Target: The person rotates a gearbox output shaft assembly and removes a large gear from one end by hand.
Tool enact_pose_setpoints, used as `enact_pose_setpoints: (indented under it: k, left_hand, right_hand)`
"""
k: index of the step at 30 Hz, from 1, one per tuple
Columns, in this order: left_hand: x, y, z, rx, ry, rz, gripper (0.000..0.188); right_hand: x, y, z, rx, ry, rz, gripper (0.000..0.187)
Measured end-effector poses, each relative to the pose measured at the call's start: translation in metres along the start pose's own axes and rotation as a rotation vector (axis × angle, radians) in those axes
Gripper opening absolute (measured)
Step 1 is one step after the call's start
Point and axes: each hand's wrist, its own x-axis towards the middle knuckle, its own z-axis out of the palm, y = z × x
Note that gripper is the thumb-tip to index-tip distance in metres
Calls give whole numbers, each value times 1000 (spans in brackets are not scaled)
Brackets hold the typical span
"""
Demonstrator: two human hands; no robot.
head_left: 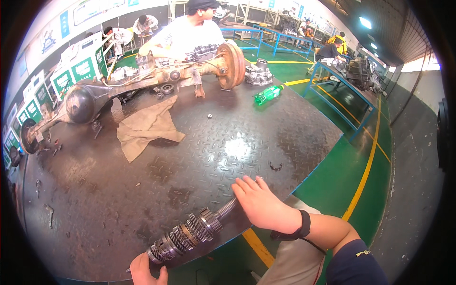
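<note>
Gear shaft [190, 232] at seven o'clock along the tabletop's [95, 204] near edge, left hand [146, 271] at its eight o'clock end, right hand [264, 207] straight-fingered over its two o'clock end, whether either grasps it unclear

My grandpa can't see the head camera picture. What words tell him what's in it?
A person's left grip and right grip are at opposite ends of a metal gear shaft on a dark metal workbench. Beyond the shaft lie a brown cloth, a green bottle and a rusty axle.
</note>
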Motion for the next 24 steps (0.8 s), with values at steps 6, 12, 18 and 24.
enact_pose_setpoints:
  k: [6, 12, 18, 24]
  left_hand:
    - [-1, -3, 4, 12, 21, 0, 49]
    - [2, 2, 0, 5, -1, -1, 46]
    - [1, 1, 1, 4, -4, 27, 46]
    - [2, 4, -1, 0, -12, -3, 46]
  right_hand:
    - [6, -11, -13, 201, -3, -281, 74]
    - [10, -29, 6, 330, -26, -373, 73]
    - [13, -31, 6, 273, -11, -358, 71]
    - [18, -23, 0, 260, -150, -319, 66]
